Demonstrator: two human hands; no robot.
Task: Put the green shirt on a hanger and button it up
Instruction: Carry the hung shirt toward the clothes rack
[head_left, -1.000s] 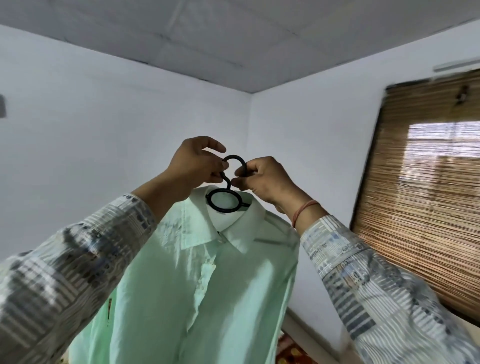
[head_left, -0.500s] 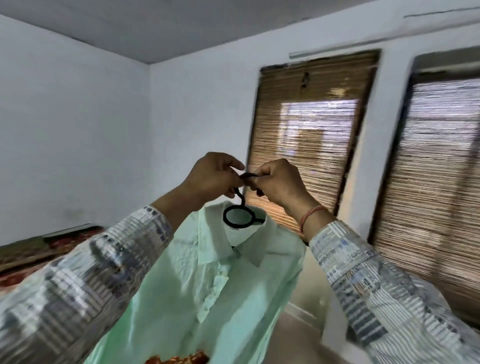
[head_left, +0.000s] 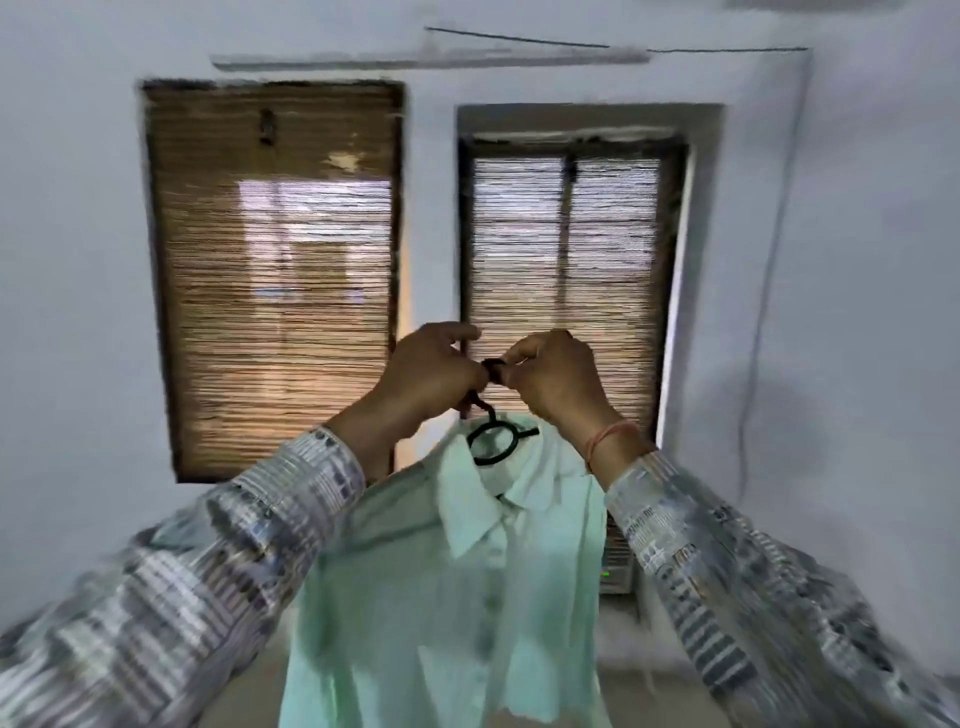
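The pale green shirt (head_left: 447, 582) hangs in front of me on a black hanger (head_left: 492, 441), its collar up and its front closed along the placket. Only the hanger's ring and the base of its hook show above the collar. My left hand (head_left: 431, 369) and my right hand (head_left: 553, 382) are raised side by side and both grip the black hook between them. Fingers cover most of the hook. The shirt's lower part runs out of the bottom of the view.
Two windows covered by brown bamboo blinds (head_left: 275, 280) (head_left: 569, 270) fill the white wall ahead. A thin cable (head_left: 769, 270) runs down the wall at the right. A small white unit (head_left: 615, 564) sits below the right window.
My view has swung right, from the room's corner to facing both windows. The shirt on its hanger has come along, with both hands still gripping the hook.
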